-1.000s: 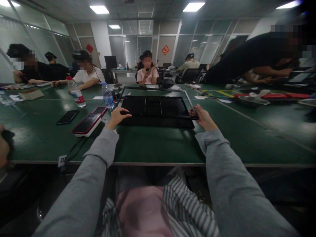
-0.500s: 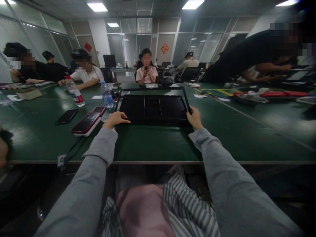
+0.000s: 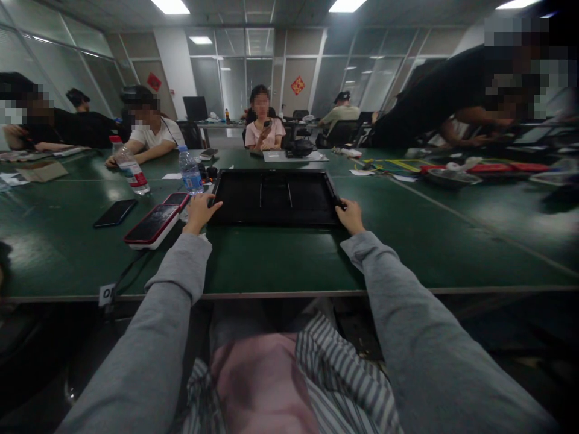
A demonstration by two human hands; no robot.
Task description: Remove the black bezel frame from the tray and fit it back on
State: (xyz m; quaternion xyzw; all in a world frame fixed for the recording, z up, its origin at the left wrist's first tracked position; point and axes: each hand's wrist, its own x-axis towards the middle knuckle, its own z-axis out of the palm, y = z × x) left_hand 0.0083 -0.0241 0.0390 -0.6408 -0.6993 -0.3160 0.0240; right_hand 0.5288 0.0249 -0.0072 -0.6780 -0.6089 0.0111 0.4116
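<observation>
A shallow black rectangular tray-like panel (image 3: 239, 196) with two thin upright bars lies flat on the green table (image 3: 275, 259) in front of me. A thin black frame (image 3: 307, 172) lies along its outline, so the two are hard to tell apart. My left hand (image 3: 198, 212) is at the left edge, thumb and fingers spread apart, against the rim. At the right edge my right hand (image 3: 350, 216) has its thumb and fingers closed on the frame's side.
Left of the panel are a phone in a red-edged case on a white block (image 3: 154, 224), a dark phone (image 3: 115, 213) and two water bottles (image 3: 190, 172) (image 3: 131, 169). Cables and a clear bowl (image 3: 452, 176) lie at the right. Several people sit around; one leans over at the right.
The black frame has come down from a tilted, raised position to lie flat on the panel. My left fingers have spread and shifted up along the left edge.
</observation>
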